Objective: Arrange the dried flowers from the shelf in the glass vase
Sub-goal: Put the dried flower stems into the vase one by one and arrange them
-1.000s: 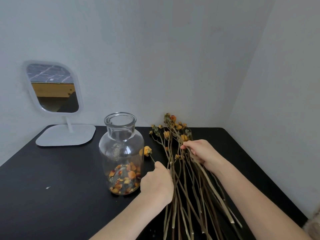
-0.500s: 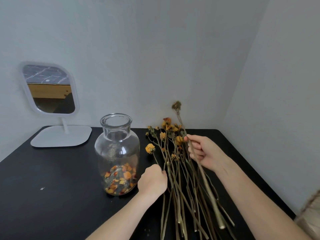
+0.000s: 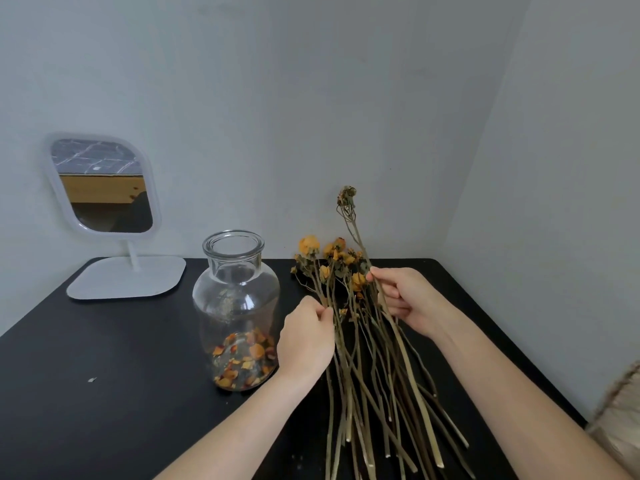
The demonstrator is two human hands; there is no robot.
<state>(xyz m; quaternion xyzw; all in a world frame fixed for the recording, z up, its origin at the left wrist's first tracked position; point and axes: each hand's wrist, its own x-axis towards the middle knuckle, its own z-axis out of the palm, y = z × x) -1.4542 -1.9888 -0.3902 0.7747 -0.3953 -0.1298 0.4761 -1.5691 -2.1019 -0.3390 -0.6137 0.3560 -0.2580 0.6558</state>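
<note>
A: Entry one, black table (image 3: 104, 393). What lies on it?
B: Dried flowers (image 3: 360, 375), with the stems running from the near edge toward the wall and the heads at the far end. The glass vase (image 3: 235, 299) stands upright just left of them, with petals in its base.
A: Hands?
B: The left hand (image 3: 306, 337), nearer the vase, pinches stems mid-bundle. Half a second ago it sat lower down the stems. The right hand (image 3: 405, 299) grips one tall stem (image 3: 349, 216), raised as before.

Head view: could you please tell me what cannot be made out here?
All in the head view:
Dried flowers: some stem ends cut off by the bottom edge.
Left hand: its back hides most fingers; stems pinched uncountable.
Pale speck on the table: too small to identify.
Tan fuzzy thing: blurred, cut off by the right edge.
</note>
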